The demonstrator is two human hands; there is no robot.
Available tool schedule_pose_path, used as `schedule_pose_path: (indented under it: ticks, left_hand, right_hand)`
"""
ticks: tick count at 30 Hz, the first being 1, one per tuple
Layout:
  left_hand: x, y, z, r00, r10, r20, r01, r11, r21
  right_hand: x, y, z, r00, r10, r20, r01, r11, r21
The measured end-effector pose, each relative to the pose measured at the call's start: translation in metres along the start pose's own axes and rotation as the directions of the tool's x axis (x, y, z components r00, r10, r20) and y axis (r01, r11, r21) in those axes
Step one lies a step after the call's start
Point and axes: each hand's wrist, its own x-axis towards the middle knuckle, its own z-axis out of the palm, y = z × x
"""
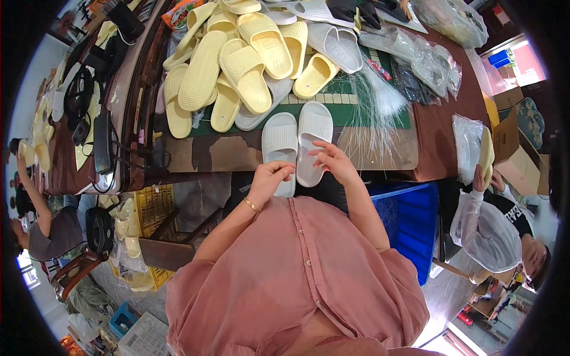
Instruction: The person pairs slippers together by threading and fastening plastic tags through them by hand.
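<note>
A pair of light grey slippers, one left and one right, lies side by side at the table's near edge, toes pointing away from me. Over the heel of the left slipper is my left hand, its thumb and fingers pinched together; whatever may be between them is too small to make out. My right hand hovers at the right slipper's footbed, fingers loosely bent and apart, with nothing visible in them. Beyond the pair, yellow slippers form a pile.
A bundle of thin clear strands fans over the table, near bagged slippers. Below the edge stand a blue bin and a yellow crate. One co-worker sits left; another at right holds a yellow slipper.
</note>
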Motion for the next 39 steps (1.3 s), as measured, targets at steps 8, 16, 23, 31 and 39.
schedule_pose_path:
  ticks: [8,16,23,31,39]
  left_hand:
    - [-0.002,-0.011,-0.021,0.98,-0.162,0.119,0.19,0.941,-0.281]
    - [-0.006,-0.007,-0.022,0.962,-0.202,0.185,0.246,0.934,-0.26]
    - [-0.006,-0.011,-0.025,0.919,-0.316,0.235,0.359,0.918,-0.17]
    - [-0.005,-0.022,-0.028,0.901,-0.367,0.233,0.411,0.893,-0.182]
    - [-0.002,-0.038,-0.033,0.866,-0.414,0.282,0.462,0.877,-0.132]
  right_hand:
    - [0.006,0.013,0.0,0.996,-0.064,-0.07,0.057,0.994,-0.088]
    - [0.006,0.021,0.014,0.998,-0.046,-0.039,0.039,0.984,-0.173]
    - [0.011,0.022,0.006,0.991,0.026,-0.128,-0.021,0.999,0.042]
    - [0.005,0.029,0.011,0.984,0.174,-0.027,-0.176,0.979,-0.099]
    - [-0.009,0.027,0.012,0.964,0.263,0.042,-0.266,0.95,0.16]
